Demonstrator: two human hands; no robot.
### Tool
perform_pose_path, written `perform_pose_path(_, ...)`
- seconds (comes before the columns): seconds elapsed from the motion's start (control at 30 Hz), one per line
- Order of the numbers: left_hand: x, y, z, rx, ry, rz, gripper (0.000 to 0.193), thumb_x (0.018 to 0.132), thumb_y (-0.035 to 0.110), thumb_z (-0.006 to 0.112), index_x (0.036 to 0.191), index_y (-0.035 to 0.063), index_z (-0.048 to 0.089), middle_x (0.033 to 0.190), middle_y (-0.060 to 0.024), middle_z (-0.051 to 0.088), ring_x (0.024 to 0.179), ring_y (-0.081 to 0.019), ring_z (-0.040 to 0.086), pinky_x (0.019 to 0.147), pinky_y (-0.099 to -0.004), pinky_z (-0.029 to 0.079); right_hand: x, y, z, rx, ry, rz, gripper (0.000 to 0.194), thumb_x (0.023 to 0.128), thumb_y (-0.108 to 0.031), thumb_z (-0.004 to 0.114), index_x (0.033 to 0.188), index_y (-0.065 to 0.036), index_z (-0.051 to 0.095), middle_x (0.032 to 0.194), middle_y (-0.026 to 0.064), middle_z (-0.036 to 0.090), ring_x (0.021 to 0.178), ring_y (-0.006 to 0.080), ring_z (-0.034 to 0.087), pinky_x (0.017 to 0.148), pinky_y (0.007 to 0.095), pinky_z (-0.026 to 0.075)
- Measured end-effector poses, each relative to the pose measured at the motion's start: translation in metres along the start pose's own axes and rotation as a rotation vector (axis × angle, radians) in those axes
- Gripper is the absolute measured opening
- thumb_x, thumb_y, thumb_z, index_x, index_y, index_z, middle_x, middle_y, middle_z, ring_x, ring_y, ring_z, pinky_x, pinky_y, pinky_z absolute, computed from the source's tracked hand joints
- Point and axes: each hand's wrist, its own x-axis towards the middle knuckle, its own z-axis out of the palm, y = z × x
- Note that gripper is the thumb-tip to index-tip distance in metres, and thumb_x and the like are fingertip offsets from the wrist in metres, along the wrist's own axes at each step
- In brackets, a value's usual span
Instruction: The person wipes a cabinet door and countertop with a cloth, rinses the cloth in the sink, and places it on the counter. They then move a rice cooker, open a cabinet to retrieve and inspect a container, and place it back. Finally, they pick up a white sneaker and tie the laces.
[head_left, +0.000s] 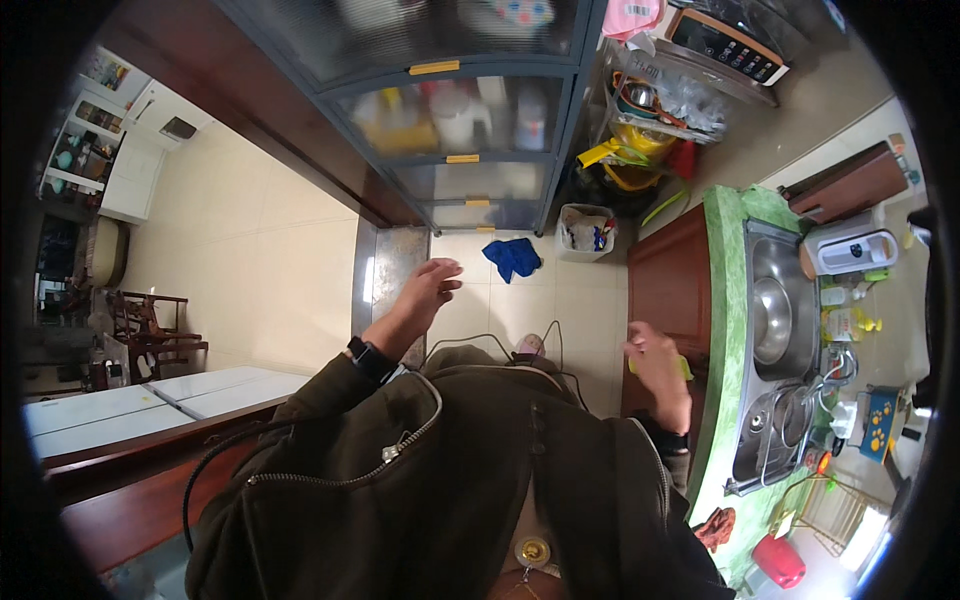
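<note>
My left hand (433, 291) is raised over the floor near the doorway sill, its fingers loosely curled and holding nothing. A dark watch sits on that wrist. My right hand (660, 367) hangs beside the red-brown cabinet door (670, 277) under the counter. Part of a yellow-green thing (684, 367) shows on both sides of this hand; whether I hold it or it is behind the hand is unclear. On the tiles ahead of me lies a crumpled blue cloth (514, 258), apart from both hands.
A grey cabinet with ribbed clear doors (480, 180) stands ahead, and a white waste bin (585, 244) next to it. Along my right runs a green counter (720, 300) with a steel sink (769, 255). A cable (471, 337) loops near my legs. The doorway sill (397, 262) is at left.
</note>
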Motion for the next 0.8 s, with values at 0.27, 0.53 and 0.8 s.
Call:
perform_pose_path(0.27, -0.023, 0.012, -0.016, 0.181, -0.281, 0.071, 0.011, 0.095, 0.021, 0.059, 0.097, 0.0111, 0.061, 0.098, 0.0013, 0.061, 0.084, -0.0111, 0.052, 0.073, -0.023, 0.039, -0.119, 0.021, -0.068, -0.1, 0.534, 0.305, 0.02, 0.089, -0.015, 0.064, 0.105, -0.004, 0.062, 0.071, 0.0174, 0.063, 0.063, 0.0289, 0.062, 0.059, 0.0391, 0.047)
perform_pose_path(0.53, -0.052, 0.001, -0.048, 0.315, -0.384, 0.013, 0.011, 0.097, 0.023, 0.058, 0.095, 0.0118, 0.058, 0.099, 0.001, 0.06, 0.085, -0.009, 0.052, 0.072, -0.0225, 0.037, -0.246, -0.022, 0.007, -0.009, 0.571, 0.611, 0.023, 0.087, -0.018, 0.067, 0.103, -0.001, 0.064, 0.079, 0.0159, 0.067, 0.07, 0.028, 0.065, 0.066, 0.0365, 0.051)
perform_pose_path(0.8, -0.076, -0.042, -0.012, 0.49, -0.596, -0.04, 0.006, 0.095, 0.02, 0.059, 0.096, 0.0135, 0.058, 0.098, 0.0003, 0.061, 0.085, -0.011, 0.055, 0.073, -0.0257, 0.041, -0.33, -0.066, 0.048, -0.048, 0.587, 0.56, 0.021, 0.087, -0.017, 0.066, 0.099, 0.0, 0.063, 0.076, 0.0185, 0.065, 0.067, 0.0327, 0.064, 0.063, 0.0384, 0.05)
